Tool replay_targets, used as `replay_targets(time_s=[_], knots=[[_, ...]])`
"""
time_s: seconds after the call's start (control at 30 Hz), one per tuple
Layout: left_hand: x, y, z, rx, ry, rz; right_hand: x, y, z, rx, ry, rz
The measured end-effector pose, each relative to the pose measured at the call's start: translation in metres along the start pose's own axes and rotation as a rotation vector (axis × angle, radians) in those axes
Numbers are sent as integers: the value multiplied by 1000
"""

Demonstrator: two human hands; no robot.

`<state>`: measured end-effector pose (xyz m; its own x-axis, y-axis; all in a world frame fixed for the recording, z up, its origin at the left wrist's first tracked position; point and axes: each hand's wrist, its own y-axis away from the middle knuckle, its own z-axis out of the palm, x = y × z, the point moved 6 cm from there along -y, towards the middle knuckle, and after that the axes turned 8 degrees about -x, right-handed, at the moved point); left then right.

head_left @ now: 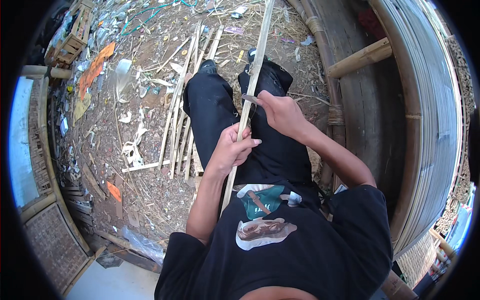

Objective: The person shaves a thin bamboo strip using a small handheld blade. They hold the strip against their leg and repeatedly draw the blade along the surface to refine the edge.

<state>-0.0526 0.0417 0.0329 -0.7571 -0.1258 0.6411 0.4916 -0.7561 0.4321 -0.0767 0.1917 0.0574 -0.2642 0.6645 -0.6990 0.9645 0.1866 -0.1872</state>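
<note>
A long pale bamboo strip (259,57) runs lengthwise between my legs, from my lap up past the top of the view. My left hand (234,148) is wrapped round its lower part, thumb lying across it. Farther up the strip, my right hand (281,114) grips a knife (251,99), whose dark blade lies across the strip. The knife's handle is hidden inside my fist. My legs in black trousers (207,102) are stretched out on both sides of the strip.
Several split bamboo strips (176,112) lie on the littered ground to my left. A bamboo frame (336,92) with dark boards stands close on my right. A wooden crate (74,35) sits at the far left, and a woven panel (47,250) at the near left.
</note>
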Motion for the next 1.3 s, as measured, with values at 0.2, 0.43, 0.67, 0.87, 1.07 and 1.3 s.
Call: replay_targets(time_s=[0.2,0.43,0.67,0.87,1.07,1.3], knots=[[13,-3,2,-19,-18,17,0,-12,-8,61,57,-8],[14,-18,-6,-42,-19,3,9,-18,5,-11,17,-29],[19,-45,-42,-82,50,3,52,-46,-40,289,-98,284],[-1,-55,-55,0,47,-44,59,-31,38,41,-285,219],[-11,-50,-68,98,-49,-112,85,7,100,-229,-140,510],[-4,-21,-61,97,-85,-217,99,24,112,-233,-151,567]])
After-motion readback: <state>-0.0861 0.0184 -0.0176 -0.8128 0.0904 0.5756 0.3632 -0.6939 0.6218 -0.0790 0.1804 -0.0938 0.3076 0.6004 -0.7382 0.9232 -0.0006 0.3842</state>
